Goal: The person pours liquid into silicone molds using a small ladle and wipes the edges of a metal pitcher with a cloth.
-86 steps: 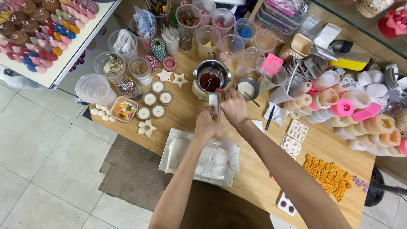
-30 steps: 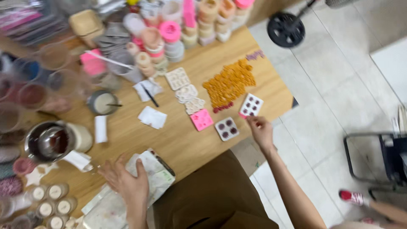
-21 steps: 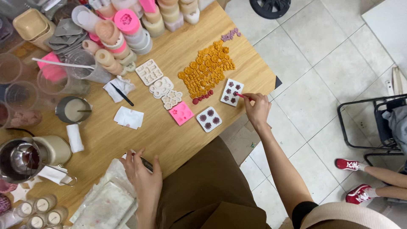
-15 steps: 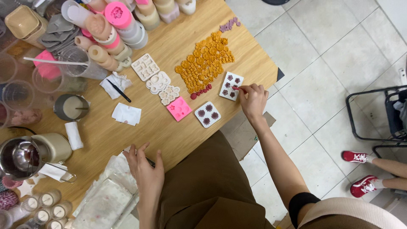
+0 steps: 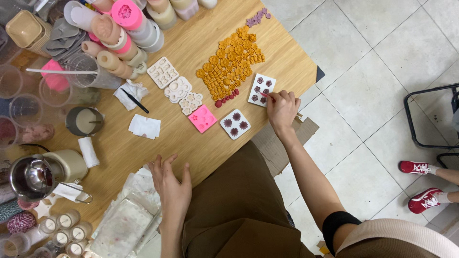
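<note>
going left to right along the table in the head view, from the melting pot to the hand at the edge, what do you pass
Melting pot → white paper roll → white tissue → pink mould → white four-cavity mould → white six-cavity mould → right hand

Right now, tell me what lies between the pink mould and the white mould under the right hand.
In the head view, a second white mould with dark flower shapes lies between the pink mould and the white mould that the right hand touches.
</note>
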